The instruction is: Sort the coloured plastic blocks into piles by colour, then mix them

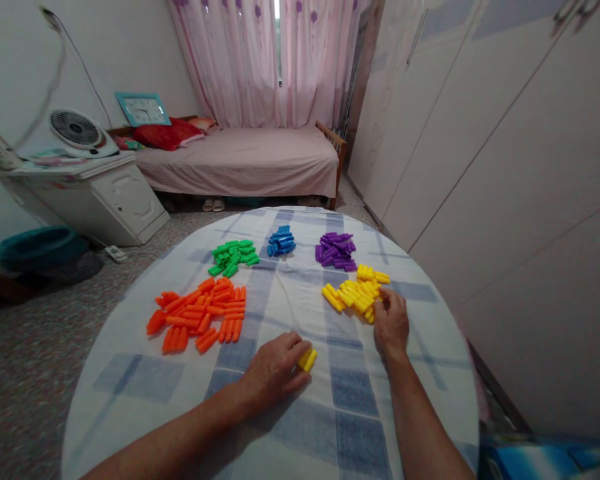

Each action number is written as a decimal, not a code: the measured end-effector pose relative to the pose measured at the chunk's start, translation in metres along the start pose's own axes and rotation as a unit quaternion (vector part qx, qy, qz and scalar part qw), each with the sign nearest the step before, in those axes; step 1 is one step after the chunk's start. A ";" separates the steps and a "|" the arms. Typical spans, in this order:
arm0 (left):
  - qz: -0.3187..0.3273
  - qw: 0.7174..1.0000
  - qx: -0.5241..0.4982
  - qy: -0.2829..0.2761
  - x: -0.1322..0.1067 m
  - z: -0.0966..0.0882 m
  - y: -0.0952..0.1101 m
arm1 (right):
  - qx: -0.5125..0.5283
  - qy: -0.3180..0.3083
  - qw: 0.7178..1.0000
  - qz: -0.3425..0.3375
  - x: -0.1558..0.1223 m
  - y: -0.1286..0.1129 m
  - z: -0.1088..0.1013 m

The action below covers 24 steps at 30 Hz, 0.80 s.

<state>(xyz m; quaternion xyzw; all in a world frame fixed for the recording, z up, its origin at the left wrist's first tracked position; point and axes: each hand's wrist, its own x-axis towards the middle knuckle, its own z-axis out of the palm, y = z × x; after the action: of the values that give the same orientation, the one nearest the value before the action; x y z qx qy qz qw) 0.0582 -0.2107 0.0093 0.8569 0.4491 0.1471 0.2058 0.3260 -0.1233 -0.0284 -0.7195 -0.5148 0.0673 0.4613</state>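
Note:
A round table with a blue-checked cloth [145, 380] carries piles of small plastic pegs sorted by colour. My left hand [275, 373] rests on the cloth near the middle front, fingers curled round yellow pegs [307, 359] that stick out past its fingertips. My right hand [391, 322] lies at the near edge of the yellow pile [355, 292], fingers bent and touching its pegs. What the right fingers hold, if anything, is hidden. An orange pile [203, 313] sits to the left. Green [233, 257], blue [281, 241] and purple [336, 250] piles lie along the far side.
A bed with a pink cover [245, 160] stands beyond the table under pink curtains. A white cabinet [95, 193] with a fan [77, 130] is at the left. White wardrobe doors [505, 153] line the right wall. A teal basin [35, 247] sits on the floor.

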 end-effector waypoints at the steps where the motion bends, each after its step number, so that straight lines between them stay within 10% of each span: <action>1: 0.000 1.000 0.001 0.007 0.003 0.003 0.002 | 0.001 -0.001 1.000 0.000 0.000 0.000 0.000; 9: -0.011 0.991 -0.092 0.093 0.040 -0.005 0.009 | 0.020 0.002 1.000 -0.011 -0.001 0.001 0.001; 15: 0.027 0.975 -0.076 0.205 0.120 -0.014 0.015 | 0.014 -0.002 1.000 -0.004 -0.001 -0.002 0.000; 24: 0.029 0.984 0.008 0.175 0.195 0.020 0.014 | 0.003 -0.005 1.000 -0.012 -0.002 0.002 0.001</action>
<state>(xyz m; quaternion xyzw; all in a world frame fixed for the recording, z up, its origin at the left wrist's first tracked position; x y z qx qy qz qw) 0.1844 -0.0607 0.0118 0.8321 0.4548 0.2970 0.1125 0.3255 -0.1242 -0.0314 -0.7112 -0.5255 0.0667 0.4622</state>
